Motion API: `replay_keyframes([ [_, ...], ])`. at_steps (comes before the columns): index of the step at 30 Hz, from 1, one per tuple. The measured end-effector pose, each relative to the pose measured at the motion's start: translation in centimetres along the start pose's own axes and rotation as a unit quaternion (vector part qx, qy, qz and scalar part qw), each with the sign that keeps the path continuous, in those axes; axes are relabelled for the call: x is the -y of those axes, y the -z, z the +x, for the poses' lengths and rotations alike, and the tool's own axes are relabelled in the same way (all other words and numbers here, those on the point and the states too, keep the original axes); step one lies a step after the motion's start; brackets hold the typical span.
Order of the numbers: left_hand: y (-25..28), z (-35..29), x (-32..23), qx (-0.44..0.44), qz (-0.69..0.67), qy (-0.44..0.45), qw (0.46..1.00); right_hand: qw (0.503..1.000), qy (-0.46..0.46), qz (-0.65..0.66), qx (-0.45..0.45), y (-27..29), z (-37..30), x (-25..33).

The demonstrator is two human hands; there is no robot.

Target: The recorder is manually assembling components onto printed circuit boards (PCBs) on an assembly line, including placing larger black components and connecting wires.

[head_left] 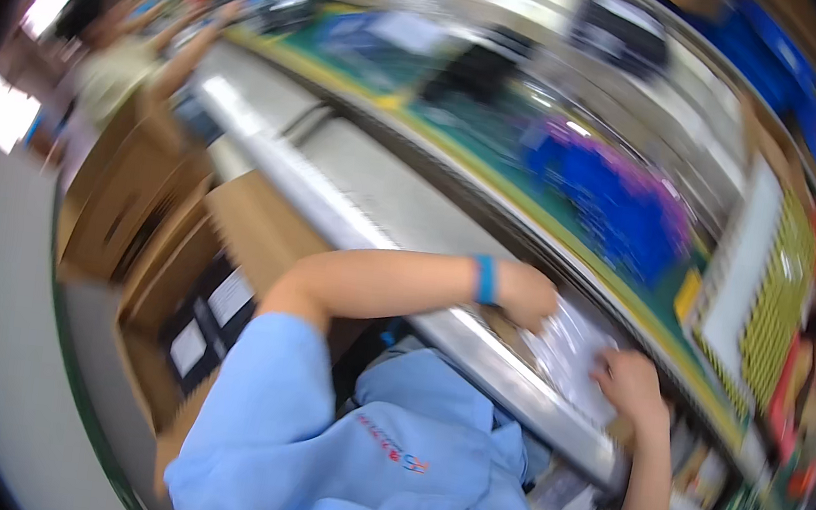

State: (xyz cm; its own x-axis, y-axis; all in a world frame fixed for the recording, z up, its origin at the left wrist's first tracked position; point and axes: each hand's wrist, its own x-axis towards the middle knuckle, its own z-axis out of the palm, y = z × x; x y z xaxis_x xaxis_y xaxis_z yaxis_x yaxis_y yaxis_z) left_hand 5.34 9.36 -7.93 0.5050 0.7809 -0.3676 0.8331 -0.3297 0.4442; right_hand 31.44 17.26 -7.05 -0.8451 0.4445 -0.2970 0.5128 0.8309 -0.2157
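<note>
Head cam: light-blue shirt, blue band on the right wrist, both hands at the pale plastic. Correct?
One slip: the blue band is on the left wrist, as the head view shows. The light-blue shirt fits, and the left hand and right hand are at the pale plastic.

The green, yellow-edged tabletop (456, 116) is carrying a blurred blue-and-pink pile (620, 209), with black items (479, 70) lying nearby.
</note>
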Motion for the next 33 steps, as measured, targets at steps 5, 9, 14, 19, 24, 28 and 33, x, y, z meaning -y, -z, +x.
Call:
replay_keyframes([
  [5, 0.6, -0.2, 0.8, -0.01, -0.008, -0.057, 0.998, 0.999, -0.033, 0.016, 0.019, 0.7, 0.6, 0.3],
  [9, 1.0, -0.6, -0.5, 0.009, -0.068, -0.04, 0.997, 0.999, -0.032, 0.033, -0.012, 1.2, 0.4, -0.6],
  [14, 0.9, -0.6, -1.3, -0.005, -0.074, -0.035, 0.997, 0.999, -0.041, 0.03, 0.006, 0.8, -0.8, -0.6],
  [19, 1.4, -0.2, -1.7, -0.002, -0.086, -0.031, 0.996, 0.999, -0.031, 0.037, -0.004, 1.1, -0.7, -0.7],
  [24, 1.3, 0.0, -1.5, -0.012, -0.088, -0.051, 0.995, 0.998, -0.008, 0.031, -0.049, 2.1, -1.1, -0.4],
  [28, 1.9, 0.1, -2.7, -0.044, -0.163, 0.0, 0.986, 0.996, 0.016, 0.036, -0.08, 1.7, -0.9, -0.1],
  [33, 2.1, -0.2, -4.4, -0.092, -0.257, -0.075, 0.959, 0.975, 0.143, 0.083, -0.148, 1.6, -0.9, 2.0],
])
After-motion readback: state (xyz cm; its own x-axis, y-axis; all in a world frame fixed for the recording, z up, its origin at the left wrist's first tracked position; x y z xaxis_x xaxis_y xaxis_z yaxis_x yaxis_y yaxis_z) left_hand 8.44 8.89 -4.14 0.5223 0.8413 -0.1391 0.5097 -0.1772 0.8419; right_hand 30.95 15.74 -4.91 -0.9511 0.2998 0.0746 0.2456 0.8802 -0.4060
